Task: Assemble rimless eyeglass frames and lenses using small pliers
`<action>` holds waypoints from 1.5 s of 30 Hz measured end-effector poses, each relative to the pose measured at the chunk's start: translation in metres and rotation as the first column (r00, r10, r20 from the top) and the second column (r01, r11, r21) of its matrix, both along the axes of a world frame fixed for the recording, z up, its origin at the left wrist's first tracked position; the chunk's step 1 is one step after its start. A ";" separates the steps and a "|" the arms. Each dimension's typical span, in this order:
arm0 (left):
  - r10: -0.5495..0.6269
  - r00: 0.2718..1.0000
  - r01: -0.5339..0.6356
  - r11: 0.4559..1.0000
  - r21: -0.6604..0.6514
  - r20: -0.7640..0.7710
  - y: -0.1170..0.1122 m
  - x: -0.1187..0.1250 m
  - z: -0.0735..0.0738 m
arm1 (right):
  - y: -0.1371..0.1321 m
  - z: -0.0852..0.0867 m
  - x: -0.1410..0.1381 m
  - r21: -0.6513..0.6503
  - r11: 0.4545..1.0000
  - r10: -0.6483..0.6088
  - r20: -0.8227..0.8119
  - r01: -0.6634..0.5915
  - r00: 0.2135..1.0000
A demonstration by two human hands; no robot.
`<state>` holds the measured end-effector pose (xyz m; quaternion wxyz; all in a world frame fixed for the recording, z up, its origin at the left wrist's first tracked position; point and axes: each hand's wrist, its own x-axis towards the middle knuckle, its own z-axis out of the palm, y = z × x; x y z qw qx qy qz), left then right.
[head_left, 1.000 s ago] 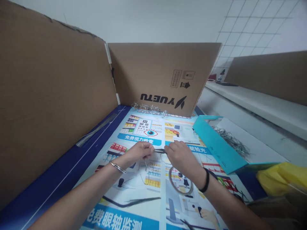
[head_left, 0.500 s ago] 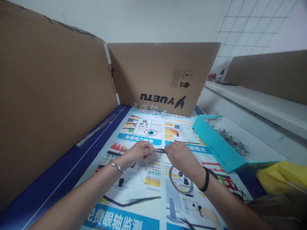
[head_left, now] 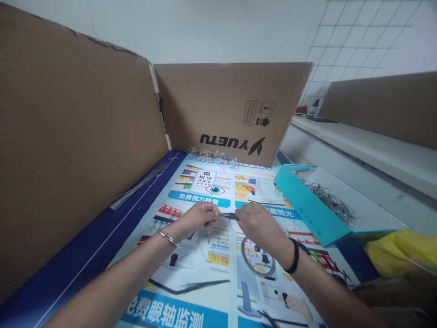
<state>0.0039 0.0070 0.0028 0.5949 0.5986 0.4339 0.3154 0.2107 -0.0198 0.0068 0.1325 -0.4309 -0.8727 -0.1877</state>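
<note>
My left hand (head_left: 200, 217) and my right hand (head_left: 258, 223) meet over the printed poster (head_left: 218, 255) on the table. Both are closed in a pinch on a thin dark wire piece (head_left: 228, 215) stretched between them. More thin wire hangs below my left hand toward the poster. A roll of clear tape (head_left: 256, 257) lies on the poster just under my right wrist. I wear a metal bangle on the left wrist and a black band on the right.
Cardboard walls stand at the left (head_left: 75, 146) and at the back (head_left: 232, 109). A teal box lid (head_left: 309, 205) holding a heap of wire pieces (head_left: 329, 200) lies to the right. A yellow bag (head_left: 403, 250) sits at far right. More wire bits (head_left: 211, 155) lie by the back cardboard.
</note>
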 end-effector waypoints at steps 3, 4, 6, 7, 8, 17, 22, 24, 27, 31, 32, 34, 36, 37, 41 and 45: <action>-0.002 1.000 0.002 1.000 -0.004 -0.001 -0.001 0.000 0.001 | -0.001 0.001 -0.001 -0.022 1.000 -0.005 -0.004 0.005 1.000; -0.001 1.000 0.001 1.000 -0.003 -0.002 -0.001 0.000 0.001 | -0.002 0.002 -0.001 -0.030 1.000 -0.008 -0.007 0.007 1.000; 0.001 1.000 -0.001 1.000 0.000 -0.006 -0.001 0.001 0.001 | -0.003 0.003 -0.001 -0.043 0.999 -0.015 -0.016 0.014 1.000; 0.002 1.000 -0.002 1.000 0.001 -0.009 -0.002 0.001 0.002 | -0.003 0.003 -0.001 -0.045 0.999 -0.019 -0.019 0.018 1.000; 0.003 1.000 -0.003 1.000 0.001 -0.009 -0.002 0.001 0.002 | -0.003 0.004 -0.002 -0.043 0.999 -0.023 -0.018 0.022 1.000; 0.013 1.000 -0.013 1.000 -0.003 0.015 -0.002 0.002 0.002 | -0.001 0.002 -0.002 -0.043 0.999 -0.034 -0.065 0.032 0.997; 0.027 1.000 -0.027 1.000 -0.002 -0.003 -0.002 0.002 0.000 | -0.002 0.003 -0.003 -0.037 0.999 -0.031 -0.048 0.029 0.998; 0.037 0.999 -0.037 0.999 0.009 -0.016 -0.003 0.002 0.001 | -0.003 0.004 -0.002 -0.028 0.999 -0.036 -0.047 0.034 0.998; 0.041 0.999 -0.040 0.999 0.037 -0.027 -0.004 0.003 0.002 | -0.002 0.004 -0.002 -0.037 0.998 -0.044 -0.046 0.042 0.998; 0.039 0.999 -0.037 0.998 0.056 -0.025 -0.005 0.004 0.003 | -0.001 0.002 -0.001 -0.070 0.996 -0.059 -0.044 0.056 0.997; 0.038 0.999 -0.037 0.998 0.055 -0.021 -0.005 0.004 0.003 | -0.001 0.002 -0.001 -0.081 0.995 -0.065 -0.045 0.061 0.997; 0.052 0.999 -0.051 0.998 0.047 -0.017 -0.005 0.003 0.004 | -0.001 0.004 -0.002 -0.114 0.991 -0.072 -0.050 0.066 0.996; 0.078 0.997 -0.078 0.997 0.031 -0.008 -0.004 0.002 0.004 | -0.001 0.006 -0.002 -0.144 0.987 -0.075 -0.053 0.067 0.996; 0.093 0.996 -0.093 0.995 0.020 -0.001 -0.003 0.001 0.004 | -0.001 0.008 -0.001 -0.150 0.986 -0.076 -0.053 0.067 0.996; 0.134 0.990 -0.133 0.991 -0.029 0.032 -0.001 -0.003 0.003 | 0.001 0.015 0.004 -0.184 0.981 -0.081 -0.098 0.061 0.992; 0.135 0.990 -0.134 0.990 -0.036 0.027 -0.001 -0.004 0.003 | 0.002 0.020 0.007 -0.342 0.940 -0.109 -0.303 -0.001 0.947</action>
